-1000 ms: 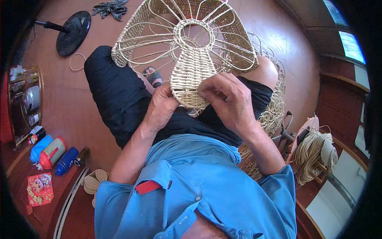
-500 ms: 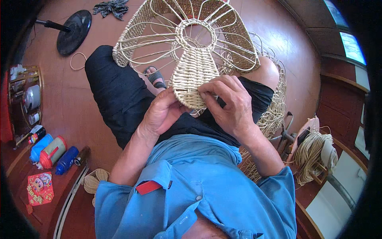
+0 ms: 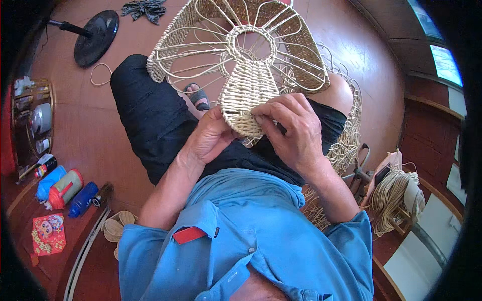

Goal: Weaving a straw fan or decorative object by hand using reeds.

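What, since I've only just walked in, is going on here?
Someone in a blue shirt is handling a pale, paddle-shaped woven panel. The left hand grips its lower left edge, and the right hand touches the weave near its lower right. The panel's far end meets a woven ring, with a curved woven band beyond. A tangle of pale strands lies off to the right.

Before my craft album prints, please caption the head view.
Left hand holds a woven panel by its edge as right hand touches its surface.

Woven panel (image 3: 248, 90) (ring (image 3: 231, 44) above) between left grip (image 3: 210, 138) and right grip (image 3: 296, 128).
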Action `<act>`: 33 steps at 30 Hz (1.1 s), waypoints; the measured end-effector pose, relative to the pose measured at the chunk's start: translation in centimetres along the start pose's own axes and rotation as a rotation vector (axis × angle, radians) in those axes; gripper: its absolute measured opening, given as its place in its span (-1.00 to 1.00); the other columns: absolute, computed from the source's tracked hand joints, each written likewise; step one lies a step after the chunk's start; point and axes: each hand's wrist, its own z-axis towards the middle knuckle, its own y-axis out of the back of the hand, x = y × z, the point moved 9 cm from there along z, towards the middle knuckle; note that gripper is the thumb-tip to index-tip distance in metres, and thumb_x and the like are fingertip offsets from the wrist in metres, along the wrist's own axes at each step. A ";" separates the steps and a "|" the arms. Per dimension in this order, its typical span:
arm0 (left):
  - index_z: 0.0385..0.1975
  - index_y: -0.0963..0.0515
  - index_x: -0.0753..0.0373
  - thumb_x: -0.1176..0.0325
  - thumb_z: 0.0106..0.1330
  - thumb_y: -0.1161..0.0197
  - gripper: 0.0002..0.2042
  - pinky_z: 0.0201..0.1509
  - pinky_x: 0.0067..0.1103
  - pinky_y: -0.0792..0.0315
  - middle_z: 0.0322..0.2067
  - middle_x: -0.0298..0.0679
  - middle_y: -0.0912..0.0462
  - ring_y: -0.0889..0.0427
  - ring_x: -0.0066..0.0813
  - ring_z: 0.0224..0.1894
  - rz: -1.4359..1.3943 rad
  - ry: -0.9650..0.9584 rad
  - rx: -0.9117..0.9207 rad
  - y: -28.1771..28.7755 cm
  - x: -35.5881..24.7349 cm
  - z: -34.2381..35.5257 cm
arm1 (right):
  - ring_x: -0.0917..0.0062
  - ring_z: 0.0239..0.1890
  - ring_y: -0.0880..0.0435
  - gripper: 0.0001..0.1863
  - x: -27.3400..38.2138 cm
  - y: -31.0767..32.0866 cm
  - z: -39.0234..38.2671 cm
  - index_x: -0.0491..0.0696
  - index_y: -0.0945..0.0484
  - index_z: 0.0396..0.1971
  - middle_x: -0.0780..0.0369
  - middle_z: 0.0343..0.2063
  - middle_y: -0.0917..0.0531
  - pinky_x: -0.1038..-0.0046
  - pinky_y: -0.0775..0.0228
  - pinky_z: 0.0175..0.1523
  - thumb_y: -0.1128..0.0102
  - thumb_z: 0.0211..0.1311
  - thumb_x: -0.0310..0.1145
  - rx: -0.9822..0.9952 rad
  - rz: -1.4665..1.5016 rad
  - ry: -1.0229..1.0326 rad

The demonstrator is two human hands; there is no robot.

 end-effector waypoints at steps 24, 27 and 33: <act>0.23 -0.61 0.26 0.29 0.58 -0.25 -0.68 0.27 -0.46 -0.55 0.09 -0.29 -0.75 -0.72 -0.52 0.09 0.133 -0.055 -0.027 0.3 -1.3 -0.4 | 0.19 -0.17 -0.71 -0.82 -1.8 -1.6 2.0 -0.08 -0.68 -0.19 0.16 -0.31 -0.68 0.18 -0.57 -0.04 -0.37 0.33 -0.30 0.278 0.314 -0.198; 0.21 -0.61 0.25 0.27 0.58 -0.24 -0.68 0.23 -0.50 -0.54 0.04 -0.31 -0.76 -0.71 -0.56 0.04 0.114 -0.079 -0.101 1.1 -1.9 -0.7 | 0.21 -0.20 -0.71 -0.84 -2.8 -2.1 1.1 -0.09 -0.66 -0.19 0.17 -0.32 -0.67 0.18 -0.55 -0.07 -0.39 0.33 -0.37 0.179 0.547 -0.367; 0.18 -0.61 0.23 0.25 0.59 -0.23 -0.71 0.14 -0.55 -0.54 -0.04 -0.36 -0.76 -0.70 -0.61 -0.06 0.071 -0.104 -0.145 1.6 -2.1 -1.0 | 0.19 -0.22 -0.71 -0.85 0.4 -2.3 1.6 -0.07 -0.65 -0.21 0.15 -0.31 -0.68 0.22 -0.56 -0.08 -0.42 0.32 -0.37 0.006 0.246 -0.011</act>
